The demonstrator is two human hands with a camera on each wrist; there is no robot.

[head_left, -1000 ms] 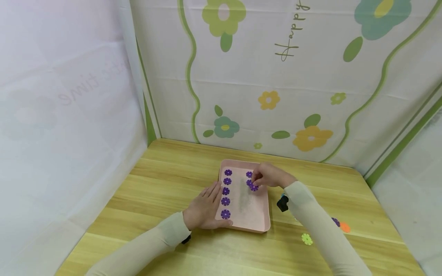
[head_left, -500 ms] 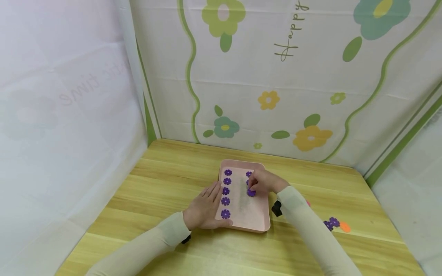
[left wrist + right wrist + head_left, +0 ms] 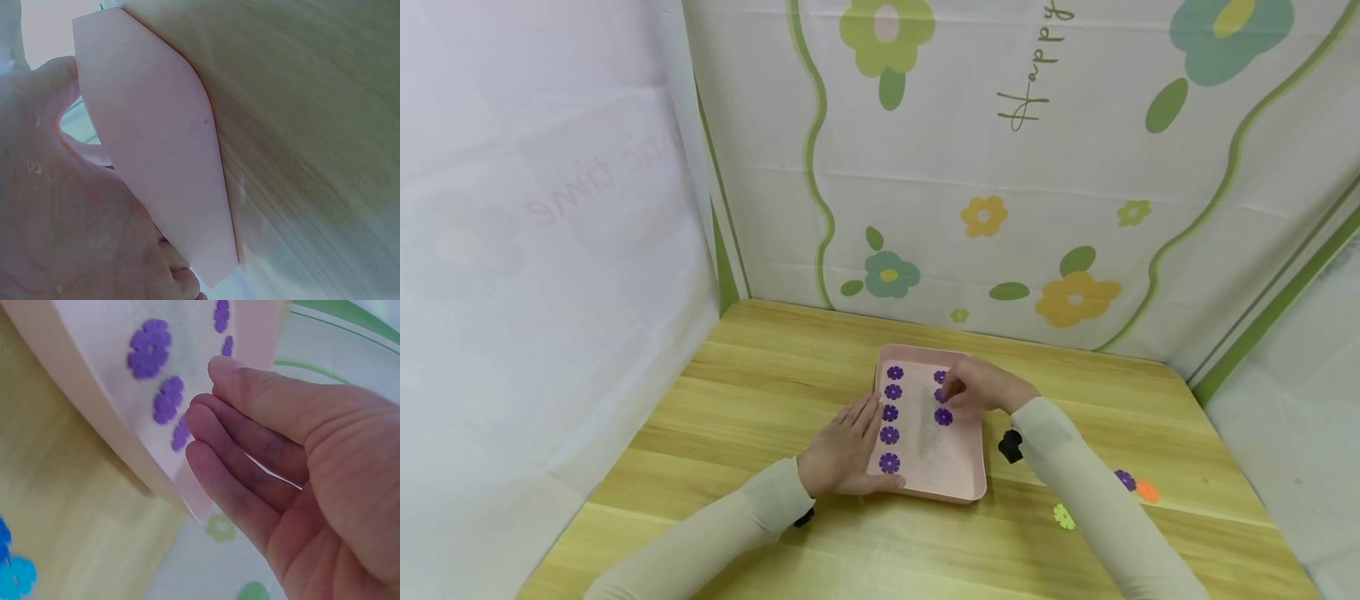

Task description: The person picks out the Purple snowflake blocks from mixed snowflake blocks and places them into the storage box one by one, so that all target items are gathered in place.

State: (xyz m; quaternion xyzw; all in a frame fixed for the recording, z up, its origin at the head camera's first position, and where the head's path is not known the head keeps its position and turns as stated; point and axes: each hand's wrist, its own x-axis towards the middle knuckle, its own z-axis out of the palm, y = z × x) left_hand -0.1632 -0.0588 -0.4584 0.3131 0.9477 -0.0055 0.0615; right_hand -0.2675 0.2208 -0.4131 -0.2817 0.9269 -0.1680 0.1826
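Note:
A pink tray [image 3: 925, 497] holds purple snowflake discs in two columns. Several line its left side, such as the front left disc [image 3: 890, 462]. On the right lie three, the nearest being the front right disc [image 3: 943, 417]. My left hand [image 3: 842, 450] rests on the tray's left rim with straight fingers, its thumb by the front corner; the left wrist view shows the tray's outer wall [image 3: 156, 125] beside it. My right hand [image 3: 988, 386] hovers over the right column, partly covering it. In the right wrist view, its loosely bent fingers hold nothing, close to the discs [image 3: 167, 400].
Right of the tray, a purple disc [image 3: 1124, 480], an orange disc [image 3: 1147, 491] and a yellow-green disc [image 3: 1063, 517] lie on the wooden table [image 3: 760, 375], partly beside my right sleeve. Blue discs [image 3: 15, 575] show in the right wrist view. Printed cloth walls stand around the table.
My right hand lowered a purple disc into the right column, let it go and rose slightly back from it. The left hand stayed on the rim.

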